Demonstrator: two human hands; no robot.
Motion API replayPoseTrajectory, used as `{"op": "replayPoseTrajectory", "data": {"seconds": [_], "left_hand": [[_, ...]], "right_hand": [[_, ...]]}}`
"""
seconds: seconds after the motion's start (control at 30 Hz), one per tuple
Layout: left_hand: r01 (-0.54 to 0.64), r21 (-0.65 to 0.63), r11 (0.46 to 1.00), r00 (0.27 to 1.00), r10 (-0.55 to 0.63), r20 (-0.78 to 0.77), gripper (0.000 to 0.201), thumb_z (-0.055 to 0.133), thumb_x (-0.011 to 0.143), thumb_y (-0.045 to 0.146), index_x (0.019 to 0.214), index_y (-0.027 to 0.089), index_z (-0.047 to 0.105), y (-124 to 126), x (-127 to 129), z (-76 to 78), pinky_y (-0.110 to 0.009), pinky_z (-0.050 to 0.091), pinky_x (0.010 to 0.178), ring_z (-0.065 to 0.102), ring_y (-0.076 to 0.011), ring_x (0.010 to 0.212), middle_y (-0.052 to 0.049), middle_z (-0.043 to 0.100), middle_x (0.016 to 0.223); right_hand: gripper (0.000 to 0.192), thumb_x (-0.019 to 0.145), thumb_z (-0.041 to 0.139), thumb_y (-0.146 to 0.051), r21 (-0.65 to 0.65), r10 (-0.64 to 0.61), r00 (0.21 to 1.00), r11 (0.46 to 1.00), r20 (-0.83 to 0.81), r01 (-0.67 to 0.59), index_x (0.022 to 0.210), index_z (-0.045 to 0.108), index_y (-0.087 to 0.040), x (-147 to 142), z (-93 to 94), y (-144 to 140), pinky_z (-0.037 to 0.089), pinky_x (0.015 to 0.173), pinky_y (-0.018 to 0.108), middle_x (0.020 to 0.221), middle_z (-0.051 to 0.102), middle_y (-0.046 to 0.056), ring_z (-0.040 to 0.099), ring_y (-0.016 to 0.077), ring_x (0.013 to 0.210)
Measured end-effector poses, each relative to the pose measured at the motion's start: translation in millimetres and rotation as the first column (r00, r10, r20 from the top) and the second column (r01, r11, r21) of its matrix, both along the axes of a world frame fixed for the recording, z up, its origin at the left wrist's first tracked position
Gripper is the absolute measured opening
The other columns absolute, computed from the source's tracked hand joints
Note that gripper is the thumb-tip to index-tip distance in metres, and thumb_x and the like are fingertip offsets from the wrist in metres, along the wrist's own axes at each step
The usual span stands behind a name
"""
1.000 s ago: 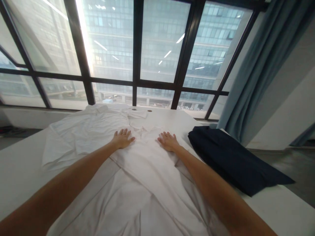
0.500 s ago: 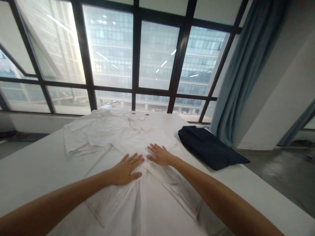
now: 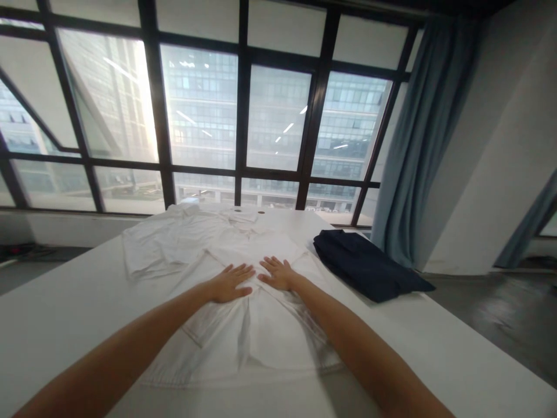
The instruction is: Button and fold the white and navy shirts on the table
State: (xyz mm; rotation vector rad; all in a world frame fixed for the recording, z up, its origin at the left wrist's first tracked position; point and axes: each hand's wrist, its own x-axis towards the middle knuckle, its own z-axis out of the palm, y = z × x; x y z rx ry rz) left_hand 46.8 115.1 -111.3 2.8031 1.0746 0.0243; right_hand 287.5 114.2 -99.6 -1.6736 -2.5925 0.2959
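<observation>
Both hands are down flat on a white shirt that's spread out on a white table. The left hand is palm-down with the fingers stretched out and slightly apart, pressing on the cloth about mid-shirt. The right hand is the same deal, open and flat, fingers loosely fanned and pointing left, so the two sets of fingertips nearly meet, just a sliver of fabric between them. Neither hand is gripping or pinching anything, they're just laid on top.

The shirt runs lengthwise away from the person, hem at the near edge of the table, collar end toward the window. A sleeve is flopped out to the left and looks rumpled. There's a vertical crease running down the middle below the hands.

Off to the right, well apart from the hands, sits a folded dark navy garment close to the table's right edge, near a blue-grey curtain.

As for labels or print: can't make out any tag, logo or writing on either piece of clothing. Too soft and washed out by the window light.
</observation>
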Motion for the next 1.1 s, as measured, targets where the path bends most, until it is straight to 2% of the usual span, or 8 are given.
{"op": "replayPoseTrajectory", "data": {"seconds": [0.17, 0.27, 0.43, 0.6, 0.7, 0.83, 0.97, 1.1], "left_hand": [[-0.008, 0.029, 1.0, 0.999, 0.007, 0.031, 0.07, 0.022, 0.091, 0.066, 0.15, 0.029, 0.017, 32, 3, -2.5, -0.048, 0.007, 0.115, 0.009, -0.0221, 0.145, -0.003, 0.012, 0.157], [-0.045, 0.053, 0.998, 0.997, 0.041, 0.064, 0.068, 0.025, 0.092, 0.064, 0.149, 0.027, 0.023, 32, 5, -3.0, -0.047, 0.011, 0.115, 0.014, -0.022, 0.144, -0.004, 0.016, 0.156], [-0.244, 0.082, 0.966, 0.966, 0.234, 0.107, 0.058, 0.022, 0.096, 0.051, 0.144, 0.023, 0.038, -3, -13, -0.8, -0.041, 0.02, 0.114, 0.023, -0.02, 0.142, -0.007, 0.03, 0.152], [-0.338, 0.08, 0.938, 0.94, 0.34, -0.023, 0.062, 0.026, 0.092, 0.055, 0.142, 0.021, 0.041, -45, -64, 6.6, -0.044, 0.019, 0.113, 0.019, -0.0239, 0.143, -0.009, 0.023, 0.155], [-0.502, 0.186, 0.844, 0.856, 0.516, -0.032, 0.064, 0.033, 0.088, 0.056, 0.139, 0.017, 0.045, -60, -96, 12.3, -0.044, 0.027, 0.109, 0.031, -0.0289, 0.138, -0.013, 0.032, 0.151], [-0.719, 0.183, 0.67, 0.681, 0.732, 0.0, 0.06, 0.045, 0.081, 0.053, 0.116, 0.008, 0.062, -68, -125, 20.4, -0.042, 0.043, 0.092, 0.055, -0.0342, 0.115, -0.023, 0.058, 0.124], [-0.777, -0.053, 0.627, 0.629, 0.777, -0.028, 0.039, 0.06, 0.069, 0.05, 0.076, 0.012, 0.064, -75, -138, 30.9, -0.037, 0.049, 0.067, 0.066, -0.0311, 0.078, -0.017, 0.069, 0.083], [-0.76, -0.197, 0.619, 0.646, 0.753, -0.127, 0.028, 0.061, 0.067, 0.041, 0.054, 0.017, 0.054, -89, -142, 50.6, -0.036, 0.047, 0.055, 0.062, -0.0264, 0.057, -0.007, 0.059, 0.053]], "right_hand": [[0.08, 0.087, 0.019, -0.073, 0.036, 0.005, 1.0, 0.999, -0.005, -0.005, 0.151, 0.021, -0.024, 3, -0.9, 33, 0.007, 0.112, 0.054, 0.158, 0.012, 0.007, 0.008, 0.0282, 0.144], [0.073, 0.091, 0.023, -0.066, 0.144, -0.009, 0.999, 0.99, 0.04, 0.003, 0.148, 0.03, -0.022, 2, -1.7, 33, 0.011, 0.111, 0.053, 0.155, 0.022, 0.011, 0.018, 0.0294, 0.141], [0.052, 0.097, 0.026, -0.05, 0.318, -0.149, 0.986, 0.94, 0.07, 0.12, 0.127, 0.055, -0.02, 18, -2.3, -8, 0.021, 0.107, 0.051, 0.136, 0.051, 0.014, 0.042, 0.0268, 0.127], [0.052, 0.091, 0.04, -0.054, 0.25, -0.372, 0.921, 0.908, 0.115, 0.336, 0.115, 0.063, -0.014, 65, 8.1, -65, 0.036, 0.098, 0.045, 0.128, 0.056, 0.018, 0.052, 0.0303, 0.117], [0.06, 0.086, 0.047, -0.057, 0.193, -0.579, 0.812, 0.807, 0.076, 0.558, 0.118, 0.062, -0.009, 89, 12.5, -86, 0.042, 0.092, 0.041, 0.126, 0.056, 0.023, 0.054, 0.0329, 0.115], [0.061, 0.081, 0.058, -0.053, 0.108, -0.682, 0.731, 0.725, -0.019, 0.68, 0.116, 0.063, -0.004, 109, 13.1, -94, 0.045, 0.088, 0.036, 0.122, 0.058, 0.025, 0.057, 0.0335, 0.113], [0.059, 0.069, 0.073, -0.045, 0.002, -0.697, 0.697, 0.707, -0.166, 0.707, 0.107, 0.066, 0.0, 124, 14.1, -88, 0.05, 0.072, 0.031, 0.107, 0.066, 0.024, 0.064, 0.0313, 0.098], [0.04, 0.064, 0.079, -0.032, -0.116, -0.712, 0.656, 0.695, -0.249, 0.71, 0.087, 0.07, 0.0, 127, 16.6, -87, 0.044, 0.051, 0.024, 0.076, 0.069, 0.016, 0.066, 0.0235, 0.069]]}}
